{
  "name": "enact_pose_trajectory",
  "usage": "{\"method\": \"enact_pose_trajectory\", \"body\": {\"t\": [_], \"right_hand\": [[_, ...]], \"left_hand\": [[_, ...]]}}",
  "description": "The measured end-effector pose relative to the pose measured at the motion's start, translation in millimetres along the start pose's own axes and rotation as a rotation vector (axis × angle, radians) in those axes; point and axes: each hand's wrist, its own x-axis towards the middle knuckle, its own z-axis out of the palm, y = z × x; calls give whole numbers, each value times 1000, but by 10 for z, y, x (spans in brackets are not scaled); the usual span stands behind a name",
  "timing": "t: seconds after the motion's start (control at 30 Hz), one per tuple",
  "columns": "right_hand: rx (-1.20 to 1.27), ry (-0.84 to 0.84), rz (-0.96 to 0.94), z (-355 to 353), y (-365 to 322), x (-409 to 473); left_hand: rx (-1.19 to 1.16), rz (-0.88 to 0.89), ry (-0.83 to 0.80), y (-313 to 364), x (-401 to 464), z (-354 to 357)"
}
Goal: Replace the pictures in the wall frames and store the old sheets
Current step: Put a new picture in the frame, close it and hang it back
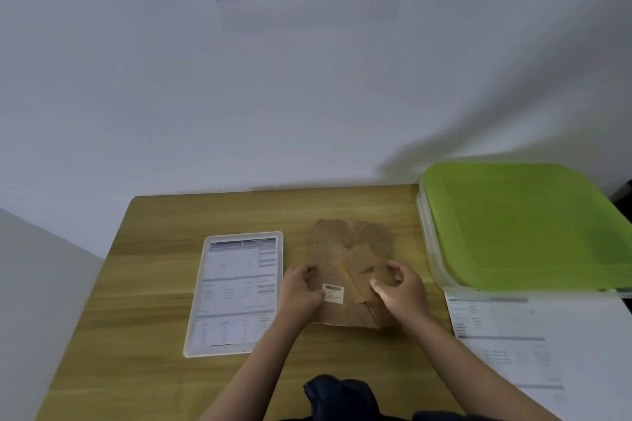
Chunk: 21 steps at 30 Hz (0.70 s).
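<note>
Lying right of the white frame [236, 294], the brown backing board [349, 270] is pinched by left hand [299, 294] and right hand [400, 290], fingers curled.

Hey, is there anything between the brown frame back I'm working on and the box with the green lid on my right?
Nothing visible. The frame back lies face down under the left hand and right hand, and only bare table separates it from the box. The lid is on, though.
</note>
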Motion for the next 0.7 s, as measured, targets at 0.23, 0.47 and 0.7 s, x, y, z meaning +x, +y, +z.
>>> {"method": "enact_pose_trajectory", "body": {"t": [0.23,0.47,0.7], "right_hand": [[59,1,-69,229,-148,-195],[8,-43,-168,793,-464,-539],[-27,-117,-176,1314,-675,-771]], "left_hand": [[-36,102,77,-161,-54,-322],[-65,69,162,-699,-212,-838],[-59,-4,200,-1174,-340,-1252]]}}
